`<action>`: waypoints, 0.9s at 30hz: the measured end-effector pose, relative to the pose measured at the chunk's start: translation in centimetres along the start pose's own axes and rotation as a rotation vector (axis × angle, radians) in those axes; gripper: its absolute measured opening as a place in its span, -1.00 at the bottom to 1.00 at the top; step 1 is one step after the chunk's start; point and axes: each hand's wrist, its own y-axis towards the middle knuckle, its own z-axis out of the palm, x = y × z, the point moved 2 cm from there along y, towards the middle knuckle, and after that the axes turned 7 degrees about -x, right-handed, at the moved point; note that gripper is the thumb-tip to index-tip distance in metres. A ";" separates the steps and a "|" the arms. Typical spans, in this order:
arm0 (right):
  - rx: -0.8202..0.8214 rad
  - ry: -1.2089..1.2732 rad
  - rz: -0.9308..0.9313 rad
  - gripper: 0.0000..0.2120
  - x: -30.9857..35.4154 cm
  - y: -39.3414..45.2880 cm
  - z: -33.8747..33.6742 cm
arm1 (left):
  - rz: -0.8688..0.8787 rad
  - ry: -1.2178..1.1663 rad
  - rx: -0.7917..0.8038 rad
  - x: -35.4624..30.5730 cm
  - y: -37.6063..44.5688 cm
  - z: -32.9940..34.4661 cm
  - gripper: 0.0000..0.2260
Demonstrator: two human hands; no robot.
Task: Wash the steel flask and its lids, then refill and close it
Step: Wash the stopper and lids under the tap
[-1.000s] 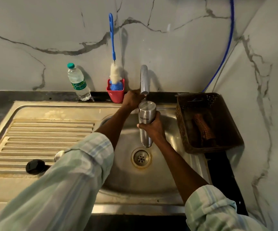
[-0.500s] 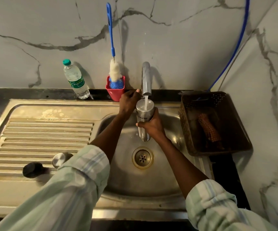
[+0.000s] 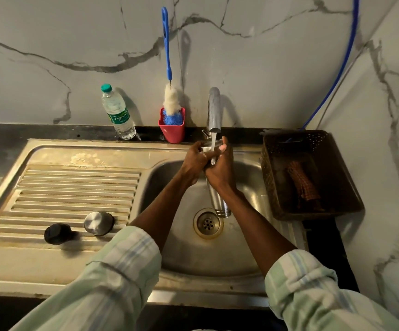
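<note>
At the centre of the frame we see both hands curled round the top of the steel flask [image 3: 218, 201], under the tap [image 3: 214, 111]. Our left hand [image 3: 195, 161] grips the rim from the left side, and our right hand [image 3: 221, 168] wraps it from the right, thumb raised beside the falling water. The flask stands upright over the sink [image 3: 193, 259], its base hanging just above the drain [image 3: 208, 223]; its body is plain brushed steel, mouth open to the stream. Both forearms reach up from the lower frame, sleeves rolled. At lower left, on the ribbed draining surface [image 3: 74, 187], lie the steel lid [image 3: 98, 222] and the black lid [image 3: 57, 233], near each other.
</note>
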 end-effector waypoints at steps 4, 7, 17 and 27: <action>0.121 0.059 0.039 -0.34 0.3 0.5 -0.6 | 0.012 -0.089 -0.095 0.5 0.0 -0.6 -0.57; 0.282 0.317 0.178 -0.37 0.4 0.5 -1.4 | -0.016 -0.266 -0.117 0.6 -0.5 -1.1 -0.64; 0.845 0.357 0.593 -0.07 -3.9 -0.4 -2.6 | -0.092 -0.702 -0.276 0.9 -1.1 -3.2 -0.54; -0.023 0.299 0.694 -0.69 -2.4 1.2 -1.8 | -0.184 -0.846 -0.717 3.8 -1.2 -6.3 -0.69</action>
